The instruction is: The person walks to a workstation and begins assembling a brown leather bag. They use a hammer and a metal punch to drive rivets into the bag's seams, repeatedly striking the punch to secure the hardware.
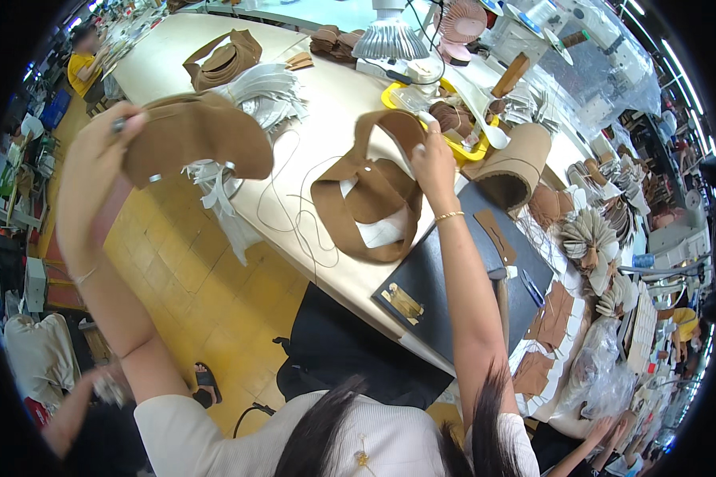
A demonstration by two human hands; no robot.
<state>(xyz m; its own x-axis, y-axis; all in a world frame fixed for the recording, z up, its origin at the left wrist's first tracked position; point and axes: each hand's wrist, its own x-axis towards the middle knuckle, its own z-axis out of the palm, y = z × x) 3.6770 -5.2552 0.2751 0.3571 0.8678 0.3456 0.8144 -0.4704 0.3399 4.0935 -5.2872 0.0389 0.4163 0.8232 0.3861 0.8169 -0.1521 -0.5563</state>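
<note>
My left hand [107, 135] is raised over the table's left edge, closed on one end of a wide, curved brown leather-like panel [199, 135]. Two small pale spots show along that panel's lower edge. Over the table, my right hand [435, 163] grips the upper end of a long brown strip [324, 199]. The strip loops down into a loose coil on the cream tabletop, with white patches visible inside the coil. Thin brown cord [298, 208] lies beside it. Whether the panel is one layer or several, I cannot tell.
A black mat [422, 266] bears a hammer [499, 274], a blue pen [532, 288] and a brown piece. Beyond stand a yellow basket [479, 151], a lamp [390, 36] and a pink fan [461, 28]. Bundled white strips [266, 91] overhang the left edge. Other people work nearby.
</note>
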